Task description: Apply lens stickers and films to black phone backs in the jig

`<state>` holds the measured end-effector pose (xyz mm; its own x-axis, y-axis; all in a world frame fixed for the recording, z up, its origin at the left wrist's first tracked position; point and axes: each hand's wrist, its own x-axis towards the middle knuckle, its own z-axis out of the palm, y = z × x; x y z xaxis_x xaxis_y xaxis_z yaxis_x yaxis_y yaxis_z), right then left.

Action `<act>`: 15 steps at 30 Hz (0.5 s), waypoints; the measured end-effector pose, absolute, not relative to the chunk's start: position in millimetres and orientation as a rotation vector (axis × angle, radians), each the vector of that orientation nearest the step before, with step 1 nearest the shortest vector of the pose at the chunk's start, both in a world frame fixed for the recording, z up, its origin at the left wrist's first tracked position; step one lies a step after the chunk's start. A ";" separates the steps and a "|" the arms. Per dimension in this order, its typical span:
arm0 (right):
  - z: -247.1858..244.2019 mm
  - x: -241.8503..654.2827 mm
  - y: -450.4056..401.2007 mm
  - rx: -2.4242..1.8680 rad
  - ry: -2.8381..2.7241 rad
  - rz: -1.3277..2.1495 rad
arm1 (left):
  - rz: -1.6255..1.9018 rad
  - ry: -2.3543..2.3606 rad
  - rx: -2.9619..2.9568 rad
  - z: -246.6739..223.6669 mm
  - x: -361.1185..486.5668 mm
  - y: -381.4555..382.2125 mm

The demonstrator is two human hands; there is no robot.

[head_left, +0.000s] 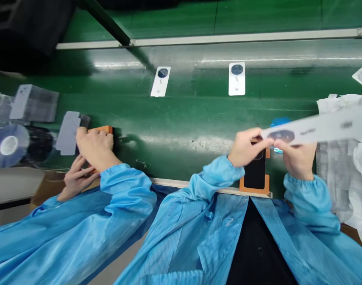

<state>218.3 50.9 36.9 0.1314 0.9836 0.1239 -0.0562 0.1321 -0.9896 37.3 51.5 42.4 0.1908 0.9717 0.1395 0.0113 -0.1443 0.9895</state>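
My left hand (248, 147) and my right hand (300, 158) both pinch the near left end of a long white printed film (326, 128). A dark camera-shaped patch shows on the film close to my fingertips, and its far end stretches up to the right, blurred. Under my left hand lies a black phone-shaped panel (254, 172) in an orange fixture (267, 184) at the bench's front edge. My left hand and the film hide the fixture's upper part. Behind the film sits a shiny blue item (279, 122), partly covered.
White phone-shaped cards (160, 82) (237, 79) lie on the green bench (175, 118). Clear plastic sheets (337, 170) are piled at right. A co-worker's hands (94, 146) hold an orange fixture at left, beside grey sheets (69, 132) and a tape roll (9, 145).
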 end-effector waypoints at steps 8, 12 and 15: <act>55.9 196.2 134.0 -1.204 -0.676 1.505 | 0.964 1.779 1.570 37.1 1.9 254.1; 54.3 210.4 28.7 -1.262 -0.778 1.516 | 0.575 2.012 1.599 18.7 10.4 293.2; 93.3 255.9 -51.7 -1.260 -1.278 1.360 | 0.540 1.930 1.611 7.2 14.0 307.4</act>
<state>255.9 -51.7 93.3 -0.1190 0.9868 -0.1094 0.0479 -0.1044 -0.9934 14.0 307.4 7.2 -0.1186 0.9795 -0.1626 0.7526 0.1955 0.6288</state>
